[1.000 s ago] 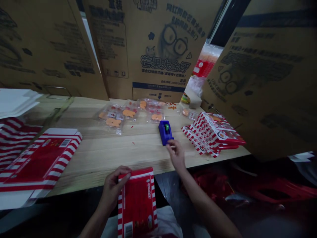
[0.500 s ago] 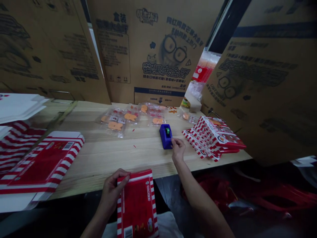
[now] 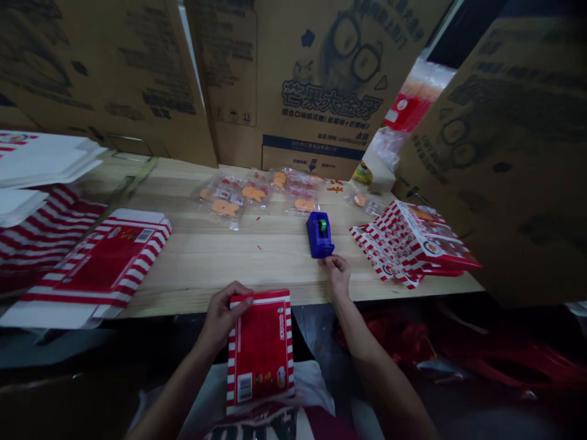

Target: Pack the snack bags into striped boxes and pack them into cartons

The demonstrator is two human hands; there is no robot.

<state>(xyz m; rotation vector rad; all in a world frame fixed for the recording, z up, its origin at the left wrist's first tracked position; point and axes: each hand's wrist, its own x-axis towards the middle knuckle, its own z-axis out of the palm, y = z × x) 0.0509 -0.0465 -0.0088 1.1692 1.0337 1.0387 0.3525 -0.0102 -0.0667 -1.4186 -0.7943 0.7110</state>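
Holding a flat red-and-white striped carton [image 3: 260, 348] above the lap, the left hand [image 3: 224, 315] is closed narrowly on its upper left edge. The right hand [image 3: 337, 274] is empty, its fingers loosely curled just below a blue tape dispenser [image 3: 320, 235] on the wooden table [image 3: 206, 263]. In this dim view, the fingertips seem to touch the dispenser's base, though I can't be sure. The step in hand looks like readying this carton for taping, and the next move calls for a short reach to grip the dispenser. Clear plastic bags of orange-shaped sweets [image 3: 224, 198] lie beyond it, with folded printed cartons [image 3: 413, 244] stacked on the right and flat striped cartons [image 3: 98, 269] on the left.
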